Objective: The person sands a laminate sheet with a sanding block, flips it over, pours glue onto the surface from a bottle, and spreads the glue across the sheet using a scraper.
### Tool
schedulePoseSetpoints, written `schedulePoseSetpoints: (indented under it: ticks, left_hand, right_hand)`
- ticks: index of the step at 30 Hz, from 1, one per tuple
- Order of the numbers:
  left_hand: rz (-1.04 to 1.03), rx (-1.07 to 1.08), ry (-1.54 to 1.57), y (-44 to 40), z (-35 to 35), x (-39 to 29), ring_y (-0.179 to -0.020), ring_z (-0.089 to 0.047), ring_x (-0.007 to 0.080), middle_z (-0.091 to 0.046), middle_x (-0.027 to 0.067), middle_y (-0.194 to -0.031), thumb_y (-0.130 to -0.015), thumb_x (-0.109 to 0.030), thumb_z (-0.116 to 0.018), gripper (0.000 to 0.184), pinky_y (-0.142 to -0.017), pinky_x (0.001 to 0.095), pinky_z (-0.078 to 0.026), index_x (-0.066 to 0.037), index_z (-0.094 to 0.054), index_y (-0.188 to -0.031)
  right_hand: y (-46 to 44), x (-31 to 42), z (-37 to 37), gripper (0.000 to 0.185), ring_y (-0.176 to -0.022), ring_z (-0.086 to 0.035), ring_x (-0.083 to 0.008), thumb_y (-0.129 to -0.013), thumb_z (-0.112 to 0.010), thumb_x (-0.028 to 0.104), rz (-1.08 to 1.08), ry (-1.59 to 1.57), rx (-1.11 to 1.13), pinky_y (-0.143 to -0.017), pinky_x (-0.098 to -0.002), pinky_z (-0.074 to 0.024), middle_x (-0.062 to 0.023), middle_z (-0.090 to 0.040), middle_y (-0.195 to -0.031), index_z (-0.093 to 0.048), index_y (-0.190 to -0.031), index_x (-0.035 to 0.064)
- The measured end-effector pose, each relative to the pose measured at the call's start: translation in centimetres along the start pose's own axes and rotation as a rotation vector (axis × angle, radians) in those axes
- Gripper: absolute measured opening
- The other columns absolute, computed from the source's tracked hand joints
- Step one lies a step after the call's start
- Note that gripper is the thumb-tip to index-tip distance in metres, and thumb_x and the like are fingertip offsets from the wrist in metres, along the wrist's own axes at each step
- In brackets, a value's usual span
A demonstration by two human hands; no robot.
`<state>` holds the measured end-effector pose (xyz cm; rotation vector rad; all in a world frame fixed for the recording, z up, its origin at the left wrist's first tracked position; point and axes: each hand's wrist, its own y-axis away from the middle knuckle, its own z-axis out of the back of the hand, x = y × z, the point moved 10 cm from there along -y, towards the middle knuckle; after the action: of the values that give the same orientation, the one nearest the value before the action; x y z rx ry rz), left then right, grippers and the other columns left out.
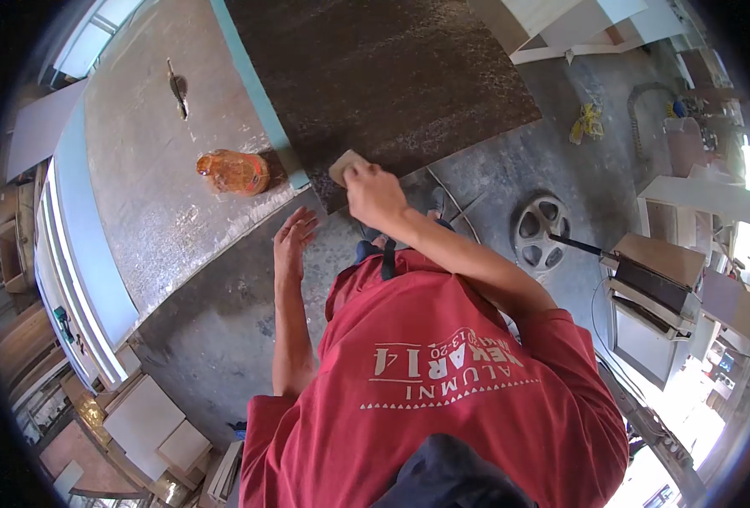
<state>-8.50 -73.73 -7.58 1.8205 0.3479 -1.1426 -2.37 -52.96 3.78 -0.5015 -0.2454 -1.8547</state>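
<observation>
A dark brown board [392, 76] lies at the top centre, its near corner reaching out over the floor. My right hand [373, 195] grips a small tan pad [346, 165] and holds it against the board near that corner. Left of it, my left hand [295, 237] hangs in the air just off the table edge, fingers apart and holding nothing. An orange-brown plastic bottle [235, 172] lies on its side on the worn table [163, 229], close to the teal strip beside the board.
A dark slot with a thin piece [176, 89] standing in it is on the table. On the floor are a grey spoked wheel [541, 230] and a yellow bundle [588, 123]. Cut panels [146, 423] lean at the lower left; a boxy stand [659, 271] is at the right.
</observation>
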Motion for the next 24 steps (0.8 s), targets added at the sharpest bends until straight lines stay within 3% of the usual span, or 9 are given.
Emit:
schedulePoseSetpoints:
  ticks: [2, 6, 9, 12, 14, 16, 18, 22, 24]
  left_hand:
    - [0.018, -0.039, 0.063, 0.2, 1.6, 0.4, -0.126, -0.062, 0.0233, -0.065, 0.0119, -0.139, -0.106, -0.027, -0.046, 0.049, -0.104, 0.0368, -0.045, -0.004, -0.05, -0.149]
    - [0.018, -0.076, 0.142, 0.5, 3.3, 1.5, -0.126, -0.063, 0.024, -0.065, 0.0121, -0.138, -0.103, -0.029, -0.052, 0.051, -0.104, 0.0377, -0.045, -0.003, -0.051, -0.147]
    - [0.009, -0.083, 0.147, 1.0, 3.7, 2.3, -0.122, -0.066, 0.0237, -0.066, 0.0111, -0.137, -0.107, -0.024, -0.043, 0.047, -0.103, 0.0367, -0.045, -0.004, -0.051, -0.148]
    - [0.021, -0.136, 0.125, 1.9, 4.5, 3.2, -0.121, -0.066, 0.023, -0.066, 0.0115, -0.137, -0.106, -0.026, -0.048, 0.047, -0.102, 0.0359, -0.047, -0.003, -0.053, -0.147]
    - [0.018, -0.152, 0.115, 2.1, 4.9, 3.9, -0.122, -0.065, 0.0231, -0.066, 0.0119, -0.137, -0.105, -0.027, -0.052, 0.049, -0.102, 0.0361, -0.047, -0.002, -0.053, -0.147]
    - [0.02, -0.155, 0.098, 1.8, 4.6, 4.9, -0.123, -0.064, 0.0232, -0.066, 0.0124, -0.137, -0.104, -0.028, -0.056, 0.05, -0.102, 0.0364, -0.047, -0.001, -0.053, -0.146]
    - [-0.173, -0.124, -0.02, 0.7, 3.3, 3.6, -0.124, -0.063, 0.0242, -0.064, 0.0141, -0.139, -0.102, -0.026, -0.063, 0.056, -0.103, 0.0378, -0.048, 0.001, -0.05, -0.149]
    - [-0.267, -0.085, -0.086, 1.8, -2.3, -2.6, -0.128, -0.061, 0.0276, -0.061, 0.0186, -0.142, -0.098, -0.023, -0.069, 0.064, -0.104, 0.0387, -0.048, 0.003, -0.045, -0.151]
    - [-0.398, -0.087, -0.551, 2.5, -4.8, -6.1, -0.131, -0.058, 0.0321, -0.057, 0.0234, -0.145, -0.093, -0.021, -0.073, 0.071, -0.105, 0.0403, -0.049, 0.003, -0.043, -0.152]
  right_hand:
    - [-1.1, 2.2, -1.5, 0.021, -0.092, -0.07, -0.0394, -0.083, -0.064, 0.012, 0.021, 0.025, 0.032, -0.076, -0.0474, -0.0597, -0.0196, -0.068, -0.107, -0.064, -0.1, 0.0005]
    - [-0.4, 4.8, -2.3, 0.026, -0.093, -0.069, -0.0399, -0.083, -0.066, 0.013, 0.117, -0.018, 0.085, -0.077, -0.0473, -0.0596, -0.0194, -0.068, -0.108, -0.064, -0.105, -0.0006]
    - [2.6, 5.4, -0.8, 0.028, -0.093, -0.07, -0.0385, -0.086, -0.065, 0.013, 0.289, 0.017, 0.057, -0.079, -0.047, -0.0592, -0.0164, -0.068, -0.11, -0.065, -0.112, 0.0018]
    - [4.4, 5.1, 1.9, 0.02, -0.096, -0.069, -0.0372, -0.086, -0.061, 0.009, 0.362, -0.114, 0.271, -0.084, -0.0468, -0.0574, -0.0153, -0.069, -0.106, -0.067, -0.105, 0.0032]
    - [4.1, 2.1, 4.6, 0.015, -0.095, -0.068, -0.0386, -0.091, -0.06, 0.011, 0.184, -0.2, 0.329, -0.082, -0.0485, -0.0561, -0.0152, -0.069, -0.103, -0.068, -0.102, 0.0042]
    - [2.6, -1.5, 8.5, 0.022, -0.089, -0.065, -0.0437, -0.095, -0.064, 0.021, 0.046, -0.172, 0.238, -0.076, -0.049, -0.052, -0.0228, -0.064, -0.088, -0.067, -0.099, -0.0006]
    - [0.9, -6.7, 12.1, 0.023, -0.087, -0.065, -0.0462, -0.096, -0.062, 0.021, -0.101, -0.104, 0.061, -0.073, -0.0491, -0.0508, -0.0256, -0.064, -0.088, -0.064, -0.094, -0.0017]
    - [-4.1, -19.4, 17.5, 0.024, -0.09, -0.065, -0.0487, -0.098, -0.058, 0.023, -0.314, 0.05, -0.219, -0.073, -0.0499, -0.05, -0.03, -0.064, -0.094, -0.065, -0.1, -0.0002]
    - [-6.9, -25.8, 18.4, 0.027, -0.102, -0.065, -0.049, -0.098, -0.055, 0.024, -0.452, 0.027, -0.18, -0.086, -0.0535, -0.0528, -0.0287, -0.069, -0.104, -0.068, -0.107, 0.0033]
